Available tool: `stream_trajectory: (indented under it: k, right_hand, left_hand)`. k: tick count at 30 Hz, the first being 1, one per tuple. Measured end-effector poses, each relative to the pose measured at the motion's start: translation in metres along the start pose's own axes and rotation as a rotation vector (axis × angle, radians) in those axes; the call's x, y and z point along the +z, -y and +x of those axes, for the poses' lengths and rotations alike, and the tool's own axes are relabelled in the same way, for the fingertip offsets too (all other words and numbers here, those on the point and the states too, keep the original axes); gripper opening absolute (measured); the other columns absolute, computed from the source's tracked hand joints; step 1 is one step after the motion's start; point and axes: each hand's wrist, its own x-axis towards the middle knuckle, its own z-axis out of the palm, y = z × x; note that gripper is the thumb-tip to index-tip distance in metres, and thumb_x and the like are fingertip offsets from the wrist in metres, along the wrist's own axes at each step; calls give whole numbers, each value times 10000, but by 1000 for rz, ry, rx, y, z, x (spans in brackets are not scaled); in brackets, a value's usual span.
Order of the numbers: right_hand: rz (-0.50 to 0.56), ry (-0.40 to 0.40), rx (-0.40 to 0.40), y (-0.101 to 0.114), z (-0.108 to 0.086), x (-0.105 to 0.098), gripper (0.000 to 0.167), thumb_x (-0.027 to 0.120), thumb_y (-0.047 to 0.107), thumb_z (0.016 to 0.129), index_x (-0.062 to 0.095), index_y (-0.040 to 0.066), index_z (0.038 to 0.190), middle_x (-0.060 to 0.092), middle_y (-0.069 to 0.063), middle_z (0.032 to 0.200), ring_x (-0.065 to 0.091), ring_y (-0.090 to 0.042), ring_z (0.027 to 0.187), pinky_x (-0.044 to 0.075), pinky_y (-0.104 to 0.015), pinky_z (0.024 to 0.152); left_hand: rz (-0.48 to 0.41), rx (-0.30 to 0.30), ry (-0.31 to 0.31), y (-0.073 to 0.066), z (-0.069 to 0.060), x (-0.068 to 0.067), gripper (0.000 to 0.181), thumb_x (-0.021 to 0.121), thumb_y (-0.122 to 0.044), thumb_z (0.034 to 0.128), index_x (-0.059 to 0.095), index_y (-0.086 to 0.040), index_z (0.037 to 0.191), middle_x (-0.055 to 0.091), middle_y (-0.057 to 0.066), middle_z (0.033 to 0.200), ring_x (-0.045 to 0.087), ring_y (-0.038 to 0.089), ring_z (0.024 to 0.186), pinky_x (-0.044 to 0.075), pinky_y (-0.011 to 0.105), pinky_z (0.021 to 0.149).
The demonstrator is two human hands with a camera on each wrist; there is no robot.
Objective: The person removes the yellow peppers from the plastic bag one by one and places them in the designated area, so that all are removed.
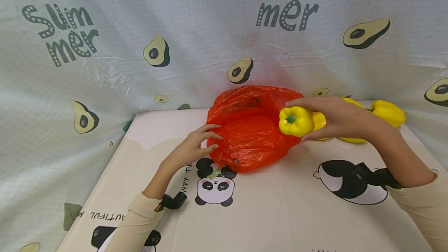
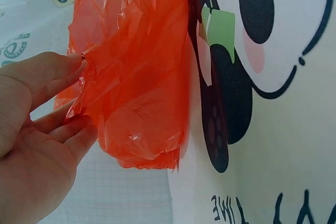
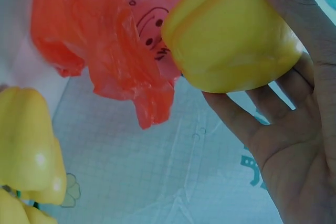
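A red plastic bag [image 1: 252, 135] lies with its mouth gaping toward me. At its left rim, my left hand [image 1: 196, 143] holds the bag's edge; the left wrist view shows the thin film of the bag [image 2: 142, 77] between the thumb and fingers [image 2: 58, 72]. My right hand [image 1: 336, 118] grips a yellow bell pepper [image 1: 296, 121] at the bag's right rim, its green stem facing me. In the right wrist view the pepper [image 3: 231, 35] sits between thumb and fingers, beside the red bag [image 3: 105, 40].
More yellow bell peppers [image 1: 386, 112] lie at the back right of the table [image 1: 273, 213], partly hidden behind my right hand and forearm. A printed cloth wall [image 1: 196, 30] rises behind the table. The tabletop carries panda prints [image 1: 215, 189].
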Motion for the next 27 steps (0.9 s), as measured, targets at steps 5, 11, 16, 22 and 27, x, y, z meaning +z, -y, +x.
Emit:
stream_trajectory:
  k: [5, 11, 16, 22, 27]
  right_hand:
    - [-30, -26, -7, 0, -6, -7, 793, 937, 373, 710, 571, 327, 1412, 647, 74, 1263, 569, -134, 1018, 566, -385, 825]
    - [-32, -76, -48, -7, -13, -9, 798, 954, 287, 694, 573, 263, 1395, 621, 138, 1206, 527, -78, 970, 555, -265, 773]
    - [-20, -103, -68, -14, -19, -7, 866, 942, 140, 671, 526, 197, 1428, 610, 74, 1211, 531, -98, 964, 553, -226, 751]
    - [-5, -94, -65, -17, -23, -5, 892, 879, 31, 688, 486, 214, 1469, 530, 8, 1341, 511, -136, 1072, 558, -236, 787]
    - [-39, -109, -108, -22, -23, -4, 787, 810, -19, 670, 615, 263, 1379, 445, -88, 1419, 459, -229, 1156, 525, -236, 771]
  left_hand:
    - [0, 3, -3, 1, 1, 0, 229, 711, -95, 945, 728, -104, 1174, 497, 104, 1501, 438, 346, 1417, 436, 507, 1116]
    - [5, 1, -3, 1, 0, 0, 234, 709, -91, 946, 728, -106, 1178, 497, 114, 1500, 441, 359, 1413, 448, 514, 1101]
    - [-3, -15, -3, 0, 0, 1, 235, 715, -95, 943, 730, -112, 1177, 496, 105, 1504, 434, 352, 1420, 462, 499, 1088]
    - [-2, -10, -1, 1, 0, 2, 236, 710, -89, 946, 727, -105, 1181, 492, 111, 1507, 428, 358, 1424, 452, 503, 1097]
    - [-5, -13, -3, 1, 0, 3, 233, 710, -94, 947, 728, -107, 1179, 494, 109, 1505, 430, 356, 1422, 462, 501, 1088]
